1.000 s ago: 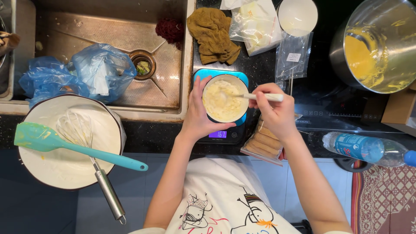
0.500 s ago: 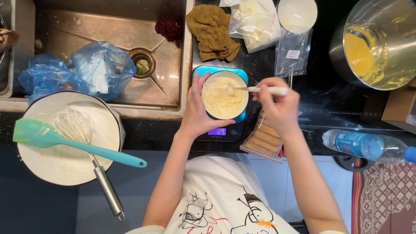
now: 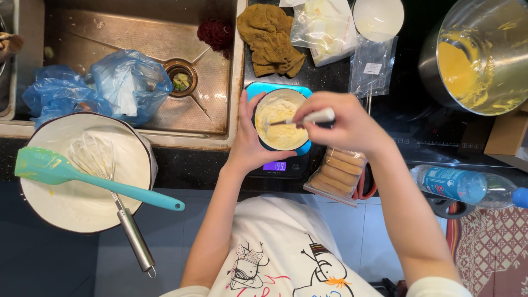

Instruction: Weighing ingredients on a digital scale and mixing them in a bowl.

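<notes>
Left hand (image 3: 248,144) cups the small bowl (image 3: 281,119) on the blue scale (image 3: 278,165); right hand (image 3: 344,122) grips a spoon (image 3: 308,117) in its pale, lumpy cream, part-mixed. Beyond: sponge fingers (image 3: 336,175) untouched on the bench (image 3: 401,118), steel pot (image 3: 478,52) with yellow batter.

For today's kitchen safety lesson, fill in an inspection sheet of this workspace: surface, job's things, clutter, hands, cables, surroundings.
Surface: dark counter beside a steel sink.
Job's things: small bowl of pale yellow cream on a blue kitchen scale; white-handled utensil dipped in it.
Clutter: blue plastic bags in the sink, brown cloth, finger biscuits, water bottle.
Hands: left hand steadies the bowl; right hand grips the utensil.
Cables: nothing seen.
Surroundings: large white bowl with whisk and teal spatula; steel mixing bowl.
</notes>
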